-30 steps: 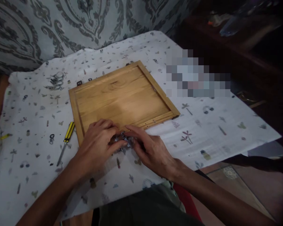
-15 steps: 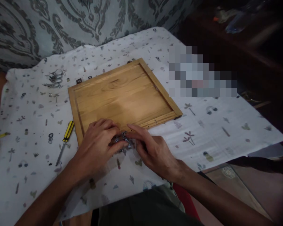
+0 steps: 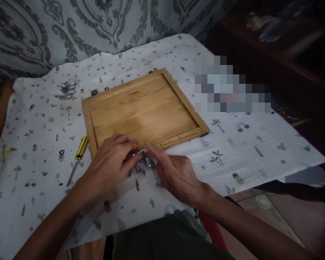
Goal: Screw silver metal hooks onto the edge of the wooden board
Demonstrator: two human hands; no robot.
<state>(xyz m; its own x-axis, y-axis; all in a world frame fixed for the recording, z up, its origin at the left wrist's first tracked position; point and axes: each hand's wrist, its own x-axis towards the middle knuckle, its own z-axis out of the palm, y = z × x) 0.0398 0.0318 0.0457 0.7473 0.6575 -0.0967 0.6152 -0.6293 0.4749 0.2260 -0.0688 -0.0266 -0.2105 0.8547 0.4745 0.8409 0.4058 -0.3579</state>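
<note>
A framed wooden panel (image 3: pixel 141 112), like a cabinet door, lies flat on the cloth-covered table. At its near edge is a metal hinge (image 3: pixel 148 162), partly hidden by my fingers. My left hand (image 3: pixel 112 157) pinches the hinge from the left, thumb in front and fingers curled over the panel's edge. From the right, my right hand (image 3: pixel 178 175) grips it too, index finger stretched along its top. Small dark holes dot the panel's near rail, right of the hinge. Left of the panel lies a screwdriver (image 3: pixel 81 148) with a yellow and black handle.
Several metal parts, apparently hinges (image 3: pixel 67 90), lie in a pile on the printed cloth (image 3: pixel 249 141) at the back left. A pixelated patch (image 3: pixel 227 86) covers something at the back right. A patterned curtain or wall covering (image 3: pixel 105 25) rises behind the table.
The hinge has tilted between my fingers, and more of its metal shows below them. My hands have shifted only slightly; the panel stays at the same place on the cloth.
</note>
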